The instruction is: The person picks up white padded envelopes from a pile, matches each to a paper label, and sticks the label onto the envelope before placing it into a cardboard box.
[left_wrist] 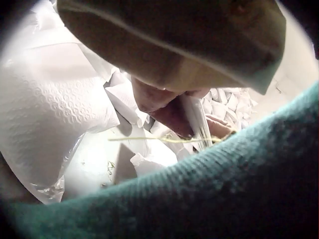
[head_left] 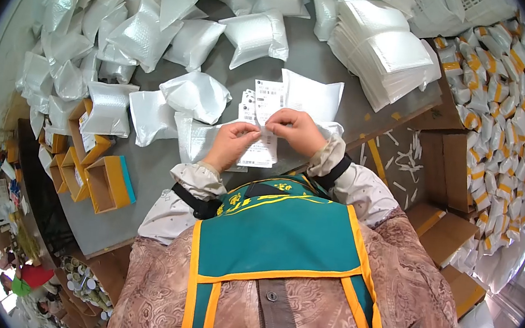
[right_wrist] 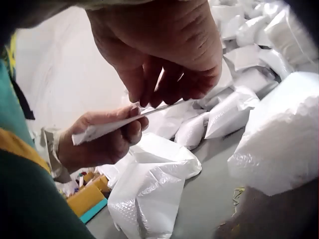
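A small stack of white printed label sheets [head_left: 261, 154] is held up in front of the apron. My left hand [head_left: 231, 143] grips the sheets at their left side, thumb on top. From the right, my right hand [head_left: 298, 131] pinches the sheets near their middle with thumb and fingertips, close to the left thumb. The right wrist view shows the sheets [right_wrist: 97, 130] edge-on, between the left thumb and fingers, with the right fingertips at their upper side. A sleeve covers much of the left wrist view. White bubble mailers [head_left: 312, 95] lie just behind the hands.
Filled bubble mailers [head_left: 136, 33] pile over the grey table [head_left: 106, 230] at back and left. A bundle of flat mailers [head_left: 378, 54] lies at back right. Small yellow boxes [head_left: 105, 182] stand at left. Taped parcels [head_left: 512, 128] heap beyond an open carton [head_left: 447, 165] on the right.
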`<state>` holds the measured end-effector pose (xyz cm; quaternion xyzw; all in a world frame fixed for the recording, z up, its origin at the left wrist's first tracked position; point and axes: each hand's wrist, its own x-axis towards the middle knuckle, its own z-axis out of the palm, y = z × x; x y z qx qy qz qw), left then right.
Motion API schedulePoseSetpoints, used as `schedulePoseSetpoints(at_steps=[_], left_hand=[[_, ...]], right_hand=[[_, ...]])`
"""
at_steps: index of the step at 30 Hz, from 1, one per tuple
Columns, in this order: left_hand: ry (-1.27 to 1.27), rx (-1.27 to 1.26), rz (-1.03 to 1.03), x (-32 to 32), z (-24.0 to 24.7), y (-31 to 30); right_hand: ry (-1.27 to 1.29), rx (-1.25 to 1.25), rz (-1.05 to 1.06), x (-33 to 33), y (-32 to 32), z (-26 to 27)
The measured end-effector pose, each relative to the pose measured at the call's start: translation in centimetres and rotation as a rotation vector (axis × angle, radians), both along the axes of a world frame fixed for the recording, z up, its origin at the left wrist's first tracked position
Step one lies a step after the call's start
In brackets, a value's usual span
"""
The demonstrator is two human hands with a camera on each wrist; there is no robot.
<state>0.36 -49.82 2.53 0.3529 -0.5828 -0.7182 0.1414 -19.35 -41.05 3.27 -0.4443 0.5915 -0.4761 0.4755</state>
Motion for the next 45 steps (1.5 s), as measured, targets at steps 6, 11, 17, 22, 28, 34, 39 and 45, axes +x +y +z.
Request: schedulePoseSetpoints(at_steps=[6, 11, 17, 22, 28, 34, 39, 45], left_hand=[[-0.08, 0.091, -0.04, 3.9, -0.7, -1.6], [-0.078, 0.164, 0.086, 6.1, -0.6, -1.5], [-0.072, 0.183, 0.143, 6.3, -1.1, -0.9], [-0.08, 0.163, 0.173, 6.3, -1.6, -0.5], [-0.069, 0.103, 0.196, 6.1, -1.1, 0.0], [0.034, 0.022, 0.33, 7.7, 1.4, 0.3], [0.167, -0.029, 0.622, 13.9, 3.0, 1.4], [0.177, -0.032, 0.953, 22.3, 2.8, 4.1]], right_hand=[[-0.588, 0.232, -0.215, -15.4, 1.5, 0.4], [0.263, -0.163, -0.328, -13.7, 2.5, 5.1], [0.998, -0.292, 0.027, -6.8, 4.1, -3.6], [0.851, -0.054, 0.042, -7.0, 3.6, -1.9], [1.275, -0.265, -0.007, -6.6, 0.8, -7.2], [1.28, -0.074, 0.192, -6.5, -0.2, -6.2], [1.411, 0.126, 0.377, -7.3, -1.8, -5.2], [1.151, 0.035, 0.291, -1.0, -7.8, -5.7]])
